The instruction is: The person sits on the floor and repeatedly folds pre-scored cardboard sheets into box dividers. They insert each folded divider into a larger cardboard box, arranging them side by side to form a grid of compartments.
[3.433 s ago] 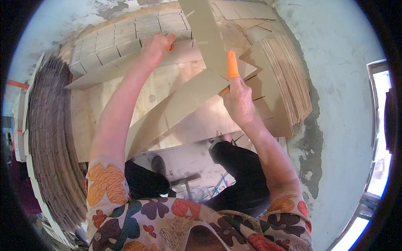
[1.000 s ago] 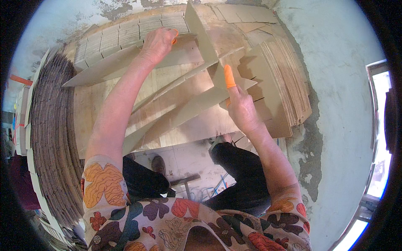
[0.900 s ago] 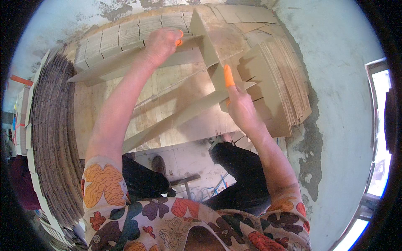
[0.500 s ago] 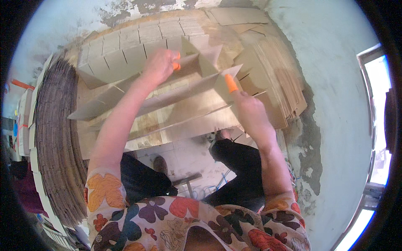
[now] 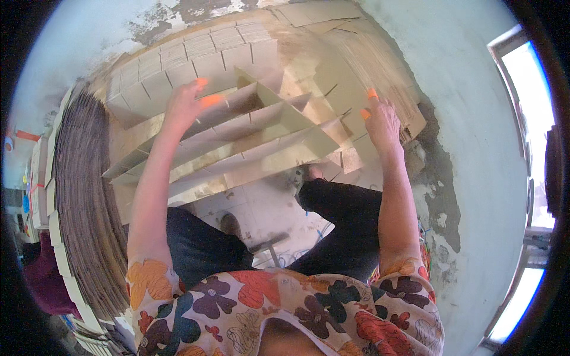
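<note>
Swung away from the crossing strip it gripped a second ago, the right hand (image 5: 383,123) now reaches over a stack of pale cardboard (image 5: 380,68) on the person's right, its thumb and forefinger parted; whether the fingertips touch the cardboard cannot be told. Also drawn back, toward the left, is the left hand (image 5: 183,108), blurred, above the far side of a cardboard lattice, its thumb and forefinger spread with nothing visibly pinched between them. Orange covers (image 5: 211,100) sheathe thumb and forefinger on both hands. Between the arms, on a wooden worktop (image 5: 205,188), the lattice stands on edge: three long cardboard strips (image 5: 252,155) run roughly side by side, meeting a crossing strip (image 5: 270,98) near their right-hand ends. Beyond the left hand sits a pale block of slotted cardboard pieces (image 5: 196,50), while a tall, darker stack of cardboard (image 5: 83,207) curves along the left. Below, the person's dark trousers (image 5: 338,216) and flower-patterned top (image 5: 285,299) fill the foreground; a wall with a grey patch (image 5: 442,196) rises at right.
</note>
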A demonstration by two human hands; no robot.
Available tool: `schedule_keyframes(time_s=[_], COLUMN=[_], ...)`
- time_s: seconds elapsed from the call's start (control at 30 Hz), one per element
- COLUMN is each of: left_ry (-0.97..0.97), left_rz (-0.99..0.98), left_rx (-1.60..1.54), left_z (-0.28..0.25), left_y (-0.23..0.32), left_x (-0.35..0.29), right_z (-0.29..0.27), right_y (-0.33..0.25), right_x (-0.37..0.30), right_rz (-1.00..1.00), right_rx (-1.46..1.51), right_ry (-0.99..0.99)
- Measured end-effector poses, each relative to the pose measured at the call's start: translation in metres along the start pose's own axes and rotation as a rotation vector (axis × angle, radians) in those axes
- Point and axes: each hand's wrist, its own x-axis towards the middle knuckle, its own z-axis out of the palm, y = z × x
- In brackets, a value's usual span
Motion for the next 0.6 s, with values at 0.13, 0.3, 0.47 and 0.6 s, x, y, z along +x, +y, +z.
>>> schedule_keyframes(time_s=[0.13,0.3,0.47,0.6], left_ry=[0.186,0.225,0.291,0.313], left_rz=[0.030,0.012,-0.021,0.059], left_rx=[0.061,0.051,-0.004,0.076], left_z=[-0.009,-0.025,-0.023,-0.013], left_y=[-0.008,0.028,0.034,0.032], left_x=[-0.039,-0.095,-0.130,-0.144], right_z=[0.019,0.035,0.041,0.023], right_y=[0.023,0.054,0.073,0.056], right_x=[-0.007,0.001,0.009,0.005], right_rz=[0.073,0.065,0.118,0.259], right_rx=[-0.244,-0.286,-0.105,-0.025], right_ry=[0.029,0.040,0.192,0.181])
